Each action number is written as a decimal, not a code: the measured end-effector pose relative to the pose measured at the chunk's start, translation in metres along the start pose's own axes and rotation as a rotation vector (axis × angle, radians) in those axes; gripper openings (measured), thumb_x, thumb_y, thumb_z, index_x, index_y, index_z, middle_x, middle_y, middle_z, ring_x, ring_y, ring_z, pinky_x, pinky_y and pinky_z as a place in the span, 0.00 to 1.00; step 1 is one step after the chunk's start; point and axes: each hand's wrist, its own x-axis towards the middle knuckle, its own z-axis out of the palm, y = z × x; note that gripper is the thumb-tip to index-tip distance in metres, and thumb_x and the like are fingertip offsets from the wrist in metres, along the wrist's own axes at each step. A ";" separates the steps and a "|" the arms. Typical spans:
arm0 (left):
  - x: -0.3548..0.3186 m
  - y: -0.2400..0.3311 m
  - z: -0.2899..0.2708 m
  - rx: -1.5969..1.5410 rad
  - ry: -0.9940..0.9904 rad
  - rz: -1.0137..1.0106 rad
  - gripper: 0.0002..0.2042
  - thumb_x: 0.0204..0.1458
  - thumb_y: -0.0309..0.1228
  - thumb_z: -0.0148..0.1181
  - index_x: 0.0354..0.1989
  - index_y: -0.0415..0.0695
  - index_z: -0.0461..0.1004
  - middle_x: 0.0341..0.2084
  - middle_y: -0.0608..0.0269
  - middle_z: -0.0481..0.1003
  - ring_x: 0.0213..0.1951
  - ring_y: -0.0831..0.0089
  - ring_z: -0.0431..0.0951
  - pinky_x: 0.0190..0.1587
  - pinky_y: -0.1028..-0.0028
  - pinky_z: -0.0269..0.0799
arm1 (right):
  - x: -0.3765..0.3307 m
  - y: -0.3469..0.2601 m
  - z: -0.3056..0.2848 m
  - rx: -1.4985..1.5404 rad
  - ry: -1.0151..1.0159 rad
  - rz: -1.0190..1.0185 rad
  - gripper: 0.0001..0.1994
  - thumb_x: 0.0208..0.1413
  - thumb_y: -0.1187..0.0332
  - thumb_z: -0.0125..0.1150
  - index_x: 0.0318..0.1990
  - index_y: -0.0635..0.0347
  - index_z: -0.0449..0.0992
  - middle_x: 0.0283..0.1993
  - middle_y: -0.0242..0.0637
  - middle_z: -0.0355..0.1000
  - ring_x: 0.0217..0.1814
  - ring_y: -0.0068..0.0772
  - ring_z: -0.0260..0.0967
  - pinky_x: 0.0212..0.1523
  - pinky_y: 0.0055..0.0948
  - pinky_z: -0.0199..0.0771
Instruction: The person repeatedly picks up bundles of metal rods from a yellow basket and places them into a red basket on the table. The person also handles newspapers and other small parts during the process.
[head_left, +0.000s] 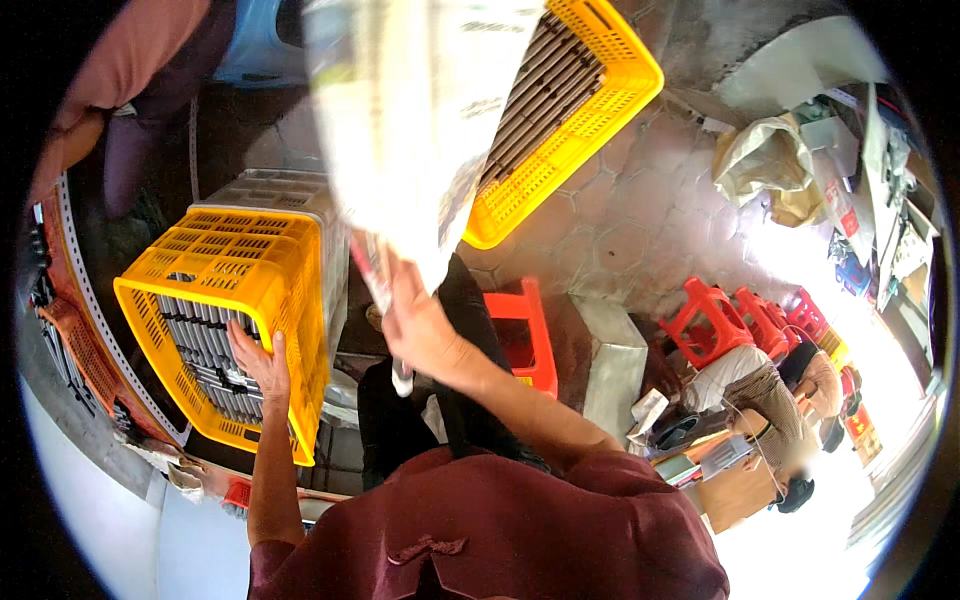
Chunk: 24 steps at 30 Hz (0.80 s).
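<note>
Crate [225, 300] of yellow slotted plastic sits to the person's left, on top of a pale grey crate [275, 190], and it is packed with rows of grey tubes [200, 345] lying side by side. The left hand [258, 365] reaches inside it, palm down on the tubes near the front wall, its fingers [240, 338] spread and loose, gripping nothing.

The right hand [420, 325] is raised in the middle of the view. Its fingers are closed around the lower end of a large pale sheet [410, 130] of paper or thin plastic that hangs up toward the camera and blurs there; which of the two it is cannot be told.

Behind the sheet a second yellow crate [570, 110], also full of grey tubes, stands on the tiled floor [620, 220]. A red stool [525, 335] is just beyond the right forearm, and more red stools [740, 320] stand farther right, near a seated person [770, 400]. Another person's sleeve [130, 60] shows at top left.
</note>
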 end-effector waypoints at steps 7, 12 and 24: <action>-0.016 0.156 -0.089 -1.235 -0.405 -0.309 0.33 0.60 0.39 0.56 0.70 0.38 0.51 0.63 0.51 0.61 0.62 0.62 0.63 0.63 0.65 0.59 | -0.089 -0.071 0.036 -0.120 -0.551 -0.121 0.39 0.49 0.80 0.51 0.69 0.72 0.43 0.61 0.63 0.56 0.49 0.66 0.69 0.48 0.45 0.76; -0.030 0.127 -0.157 -1.185 -0.319 -0.400 0.22 0.55 0.20 0.52 0.61 0.38 0.64 0.45 0.62 0.74 0.44 0.77 0.72 0.49 0.76 0.67 | -0.096 -0.112 0.018 0.034 -0.322 -0.488 0.23 0.53 0.73 0.62 0.58 0.64 0.68 0.59 0.50 0.67 0.59 0.51 0.68 0.57 0.37 0.70; -0.139 -0.105 -0.225 -1.835 0.050 -0.414 0.25 0.54 0.31 0.58 0.60 0.37 0.62 0.34 0.54 0.77 0.09 0.78 0.70 0.05 0.79 0.63 | -0.095 -0.148 0.187 0.817 -0.426 0.355 0.39 0.63 0.34 0.33 0.72 0.54 0.50 0.73 0.38 0.53 0.73 0.45 0.50 0.70 0.50 0.53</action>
